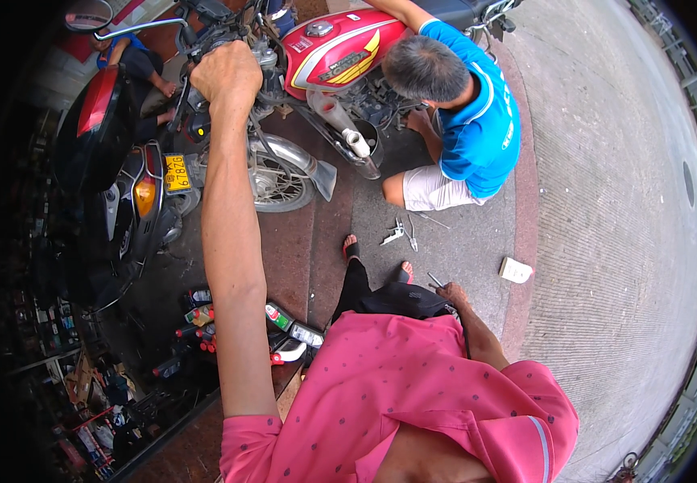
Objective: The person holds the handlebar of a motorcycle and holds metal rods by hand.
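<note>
My left hand (pixel 227 76) is stretched far forward and closed around the handlebar of a red motorcycle (pixel 340 56); the grip itself is mostly hidden beneath it. Down by my right hip, my right hand (pixel 456 295) is closed on a slim metal rod-like tool (pixel 435 279), whose kind I cannot make out. The motorcycle's front wheel (pixel 284 187) shows just right of my left forearm. A co-worker in a blue shirt (pixel 485 121) crouches against the motorcycle's side, one arm across its tank and the other hand low by the engine.
Several hand tools (pixel 397 232) lie on the ground ahead of my feet. A white container (pixel 516 270) stands to the right. At left is a black scooter (pixel 135 217), with bottles (pixel 292 326) beside my left arm. Another person (pixel 135 68) sits at the far left.
</note>
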Motion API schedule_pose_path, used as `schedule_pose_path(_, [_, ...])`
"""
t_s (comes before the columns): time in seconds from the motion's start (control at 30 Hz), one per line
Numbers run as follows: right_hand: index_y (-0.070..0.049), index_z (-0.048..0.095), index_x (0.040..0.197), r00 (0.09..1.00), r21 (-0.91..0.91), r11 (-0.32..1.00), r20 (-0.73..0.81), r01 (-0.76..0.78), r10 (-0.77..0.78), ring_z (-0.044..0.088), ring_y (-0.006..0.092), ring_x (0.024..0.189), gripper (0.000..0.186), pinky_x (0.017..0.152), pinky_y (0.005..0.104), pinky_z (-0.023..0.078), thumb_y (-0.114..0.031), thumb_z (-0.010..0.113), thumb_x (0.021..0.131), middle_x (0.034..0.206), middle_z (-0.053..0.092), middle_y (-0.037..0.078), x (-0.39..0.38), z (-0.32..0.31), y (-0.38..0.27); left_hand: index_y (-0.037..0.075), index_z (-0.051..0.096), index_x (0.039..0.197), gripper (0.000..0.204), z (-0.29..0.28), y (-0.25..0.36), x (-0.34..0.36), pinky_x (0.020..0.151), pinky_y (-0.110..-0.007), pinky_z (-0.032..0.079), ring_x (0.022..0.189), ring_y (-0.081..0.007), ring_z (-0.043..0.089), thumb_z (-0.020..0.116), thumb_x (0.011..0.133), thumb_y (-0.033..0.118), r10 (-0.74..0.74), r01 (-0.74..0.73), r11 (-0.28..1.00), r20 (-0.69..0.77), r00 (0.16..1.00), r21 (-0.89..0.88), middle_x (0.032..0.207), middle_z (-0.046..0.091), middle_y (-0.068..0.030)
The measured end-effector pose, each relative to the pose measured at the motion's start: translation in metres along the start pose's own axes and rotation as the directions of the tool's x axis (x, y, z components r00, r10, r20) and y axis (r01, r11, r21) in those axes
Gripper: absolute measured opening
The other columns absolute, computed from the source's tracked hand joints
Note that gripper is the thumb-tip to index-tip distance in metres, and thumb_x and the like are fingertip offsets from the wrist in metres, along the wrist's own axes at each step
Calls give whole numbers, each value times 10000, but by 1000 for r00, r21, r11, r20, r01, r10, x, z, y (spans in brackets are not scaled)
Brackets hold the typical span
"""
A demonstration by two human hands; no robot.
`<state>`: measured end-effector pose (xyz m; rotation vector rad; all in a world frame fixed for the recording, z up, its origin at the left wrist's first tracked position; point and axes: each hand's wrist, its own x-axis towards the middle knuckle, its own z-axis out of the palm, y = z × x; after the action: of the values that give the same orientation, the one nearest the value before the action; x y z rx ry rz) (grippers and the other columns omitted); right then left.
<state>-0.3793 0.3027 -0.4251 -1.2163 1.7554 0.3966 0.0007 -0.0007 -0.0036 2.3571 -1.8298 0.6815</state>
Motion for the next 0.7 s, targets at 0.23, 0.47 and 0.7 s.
schedule_pose_path(0.23, [-66,636,903,999,-15,999,10,-31,31,568,348,925,399,773,417,449,-414,510,754,942,597,208,3,0,-1,66,676,801,201,-1,0,-1,671,-386,483,822,-290,624,498,750,143,12,-12,1000,-2,1000,9,843,642,-144])
schedule_pose_path(0.47, [-63,630,918,1000,-24,1000,24,-13,13,562,355,934,389,782,422,445,-392,509,749,961,591,213,4,-3,-1,66,677,806,211,-2,1,-1,674,-386,482,823,-293,623,488,754,143,4,-4,1000,5,1000,3,847,641,-148])
schedule_pose_path(0.7, [-62,631,912,999,-6,1000,21,-26,27,564,353,930,380,783,421,445,-381,510,743,954,593,211,2,-4,-2,40,666,829,221,-4,1,-1,683,-390,483,825,-300,622,484,755,143,9,-9,1000,16,1000,-3,852,638,-160])
